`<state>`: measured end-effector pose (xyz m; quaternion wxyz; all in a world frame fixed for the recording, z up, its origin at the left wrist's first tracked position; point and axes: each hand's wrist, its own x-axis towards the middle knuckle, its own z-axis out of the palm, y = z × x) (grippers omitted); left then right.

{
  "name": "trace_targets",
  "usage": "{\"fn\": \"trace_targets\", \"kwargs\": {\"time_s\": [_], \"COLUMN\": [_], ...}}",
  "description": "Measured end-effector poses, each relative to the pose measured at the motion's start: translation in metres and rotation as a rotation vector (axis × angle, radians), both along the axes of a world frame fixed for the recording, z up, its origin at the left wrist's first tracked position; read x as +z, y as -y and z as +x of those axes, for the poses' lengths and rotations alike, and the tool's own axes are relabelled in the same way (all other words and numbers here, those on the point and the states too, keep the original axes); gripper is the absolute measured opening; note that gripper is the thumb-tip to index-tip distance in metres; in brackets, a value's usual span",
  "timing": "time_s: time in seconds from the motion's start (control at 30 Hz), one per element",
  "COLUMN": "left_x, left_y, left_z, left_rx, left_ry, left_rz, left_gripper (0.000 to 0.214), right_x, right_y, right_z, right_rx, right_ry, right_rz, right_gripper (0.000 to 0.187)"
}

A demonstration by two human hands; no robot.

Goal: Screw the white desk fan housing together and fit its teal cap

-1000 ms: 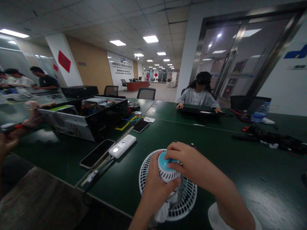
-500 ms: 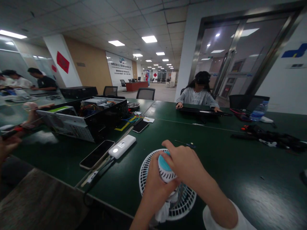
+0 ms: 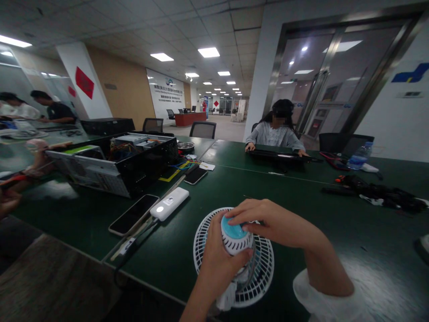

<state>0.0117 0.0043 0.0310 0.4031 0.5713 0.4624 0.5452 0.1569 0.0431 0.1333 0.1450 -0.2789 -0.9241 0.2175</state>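
Note:
A small white fan (image 3: 261,259) lies face down on the dark green table (image 3: 335,223) right in front of me, its round grille flat on the top. My left hand (image 3: 217,264) is wrapped round the fan's white motor housing from below. My right hand (image 3: 268,221) comes in from the right and its fingertips press on the blue cap (image 3: 233,232) on top of that housing. Both hands hide most of the housing.
A white power bank (image 3: 169,203) and a black phone (image 3: 134,214) lie to the left, a second phone (image 3: 195,176) farther back. An open computer case (image 3: 117,161) stands at the left. A person sits across the table at a keyboard (image 3: 281,155). Cables and tools (image 3: 375,192) lie at the right.
My right hand has flattened and slid so its fingertips rest across the blue cap, with the forearm swung out to the right. The left hand keeps its grip.

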Motion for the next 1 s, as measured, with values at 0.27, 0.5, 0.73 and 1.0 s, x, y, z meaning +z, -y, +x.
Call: {"fn": "trace_targets", "kwargs": {"time_s": [0.27,0.5,0.73,1.0], "left_x": [0.001,0.003,0.002,0.001], "left_y": [0.000,0.001,0.000,0.000], "left_z": [-0.001,0.000,0.002,-0.001], "left_rx": [0.001,-0.031,-0.018,-0.020], "left_ry": [0.006,0.010,0.010,0.024], "left_rz": [-0.013,-0.007,0.017,-0.001], "left_gripper": [0.064,0.064,0.068,0.068], "right_x": [-0.001,-0.008,-0.018,-0.017], "right_y": [0.002,0.011,0.019,0.022], "right_z": [-0.004,-0.029,-0.054,-0.058], "right_rx": [-0.053,-0.264,-0.558,-0.721], "right_ry": [0.046,0.285,0.400,0.422], "right_rz": [0.086,0.340,0.474,0.325], "right_gripper": [0.028,0.009,0.010,0.018]}}
